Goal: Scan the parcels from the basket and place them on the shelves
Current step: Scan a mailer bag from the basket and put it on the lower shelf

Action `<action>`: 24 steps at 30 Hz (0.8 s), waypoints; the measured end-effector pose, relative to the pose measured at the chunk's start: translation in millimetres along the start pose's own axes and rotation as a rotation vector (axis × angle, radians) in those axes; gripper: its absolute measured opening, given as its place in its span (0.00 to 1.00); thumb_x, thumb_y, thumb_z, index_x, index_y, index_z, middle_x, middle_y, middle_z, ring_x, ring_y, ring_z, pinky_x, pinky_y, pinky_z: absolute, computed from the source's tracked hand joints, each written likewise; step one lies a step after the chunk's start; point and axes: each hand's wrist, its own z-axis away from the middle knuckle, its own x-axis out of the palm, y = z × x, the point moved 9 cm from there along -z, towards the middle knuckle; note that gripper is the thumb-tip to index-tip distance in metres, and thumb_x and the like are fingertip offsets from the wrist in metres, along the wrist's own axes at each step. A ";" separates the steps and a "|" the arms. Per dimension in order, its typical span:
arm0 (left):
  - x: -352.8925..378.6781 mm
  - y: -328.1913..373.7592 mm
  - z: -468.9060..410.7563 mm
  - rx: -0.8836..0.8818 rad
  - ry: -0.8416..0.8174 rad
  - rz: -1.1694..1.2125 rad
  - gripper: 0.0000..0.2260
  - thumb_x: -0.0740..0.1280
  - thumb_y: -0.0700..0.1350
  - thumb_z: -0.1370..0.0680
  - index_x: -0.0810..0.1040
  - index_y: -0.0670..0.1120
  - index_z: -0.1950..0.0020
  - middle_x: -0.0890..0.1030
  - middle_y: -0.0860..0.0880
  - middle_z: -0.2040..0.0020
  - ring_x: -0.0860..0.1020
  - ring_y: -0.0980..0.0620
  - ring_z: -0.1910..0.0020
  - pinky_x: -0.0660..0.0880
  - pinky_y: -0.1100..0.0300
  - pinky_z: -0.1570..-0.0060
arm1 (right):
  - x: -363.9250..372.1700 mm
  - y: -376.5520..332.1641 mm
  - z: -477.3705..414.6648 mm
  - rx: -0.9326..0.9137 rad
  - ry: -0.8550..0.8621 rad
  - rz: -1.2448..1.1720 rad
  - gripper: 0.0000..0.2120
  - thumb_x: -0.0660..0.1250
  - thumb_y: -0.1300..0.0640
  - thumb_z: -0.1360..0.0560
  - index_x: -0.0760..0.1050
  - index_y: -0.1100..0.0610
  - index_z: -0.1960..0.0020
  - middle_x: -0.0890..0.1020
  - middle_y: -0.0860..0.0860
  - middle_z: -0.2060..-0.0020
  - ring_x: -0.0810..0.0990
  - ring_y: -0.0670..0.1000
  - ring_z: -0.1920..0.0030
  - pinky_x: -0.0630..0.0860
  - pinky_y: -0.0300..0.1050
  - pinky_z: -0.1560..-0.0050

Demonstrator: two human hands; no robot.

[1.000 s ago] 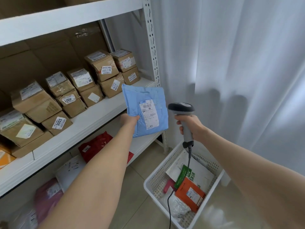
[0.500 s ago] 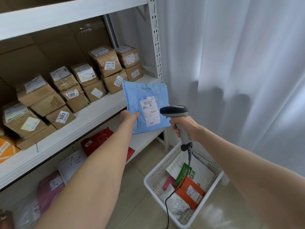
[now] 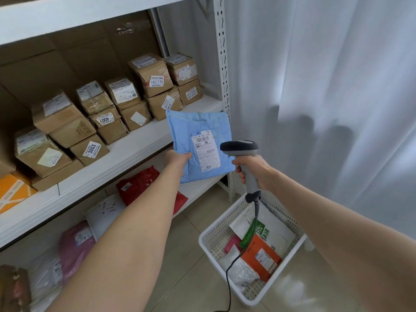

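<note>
I hold the blue parcel (image 3: pixel 198 131) up in the air, above the basket (image 3: pixel 209 235) and toward its shelf side. It is a soft, crinkled, roughly square padded bag. Its white label (image 3: pixel 206 152) runs top to bottom and faces me. My left hand (image 3: pixel 177 157) pinches its lower left edge, thumb on the front. Straight above the basket, my right hand (image 3: pixel 254 170) is wrapped round the grip of the smooth grey scanner (image 3: pixel 239 147), whose nose points left at the label. I judge the scan is under way. The white shelf (image 3: pixel 126 154) stands left of the basket.
</note>
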 end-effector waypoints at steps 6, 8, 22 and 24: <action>-8.7 -31.4 6.9 -0.072 -0.056 0.034 0.16 0.72 0.38 0.26 0.76 0.35 0.40 0.79 0.40 0.42 0.77 0.47 0.51 0.74 0.55 0.50 | 10.6 10.3 -9.2 0.015 0.023 -0.061 0.03 0.70 0.62 0.26 0.76 0.60 0.54 0.78 0.55 0.63 0.74 0.50 0.69 0.74 0.40 0.70; -11.6 -46.6 9.1 -0.109 -0.080 0.023 0.15 0.70 0.37 0.25 0.76 0.36 0.40 0.79 0.42 0.44 0.77 0.47 0.50 0.75 0.54 0.49 | 16.7 18.7 -14.0 0.034 0.034 -0.072 0.04 0.70 0.63 0.27 0.76 0.60 0.54 0.77 0.55 0.62 0.76 0.51 0.66 0.75 0.42 0.67; -99.5 -171.4 32.5 -0.343 0.129 0.077 0.15 0.62 0.32 0.33 0.73 0.37 0.47 0.76 0.40 0.50 0.77 0.42 0.52 0.75 0.52 0.52 | 109.3 98.8 -40.3 0.208 -0.101 0.115 0.09 0.71 0.60 0.27 0.73 0.58 0.50 0.72 0.55 0.57 0.72 0.56 0.55 0.73 0.49 0.57; -125.8 -190.1 32.7 -0.379 0.177 0.080 0.18 0.63 0.32 0.32 0.74 0.36 0.42 0.77 0.39 0.45 0.78 0.40 0.47 0.76 0.49 0.48 | 132.7 106.1 -41.4 0.221 -0.131 0.132 0.08 0.71 0.60 0.27 0.72 0.58 0.52 0.72 0.55 0.59 0.72 0.54 0.60 0.70 0.46 0.60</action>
